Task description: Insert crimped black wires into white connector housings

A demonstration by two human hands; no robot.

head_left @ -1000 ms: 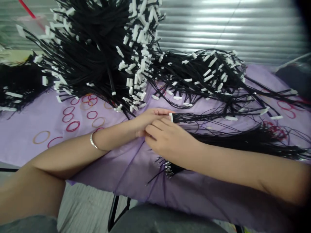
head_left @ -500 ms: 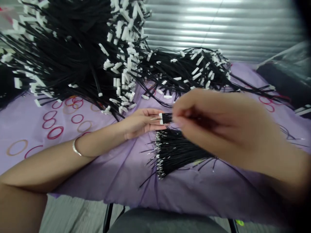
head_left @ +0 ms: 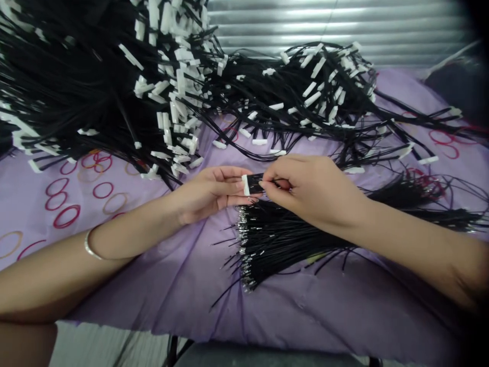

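My left hand (head_left: 217, 193) holds a small white connector housing (head_left: 245, 185) between thumb and fingers. Black wires (head_left: 255, 183) run out of its right side. My right hand (head_left: 305, 181) pinches at those wires with thumb and forefinger; whether it grips one or more of them is hard to make out. Just below both hands lies a thick bundle of loose black wires (head_left: 282, 237), its bare metal-tipped ends fanned out toward the left on the purple cloth (head_left: 183, 285).
A large heap of black cables with white connectors (head_left: 84, 76) fills the back left. More finished-looking cables (head_left: 275, 92) stretch behind my hands. Red and tan rubber bands (head_left: 66, 216) lie at left. A slatted blind (head_left: 305, 25) stands behind, a dark seat (head_left: 267, 354) below.
My right hand has drawn back from near the camera, down to the wires beside the connector. My left hand keeps its hold. The whole view has shifted slightly.
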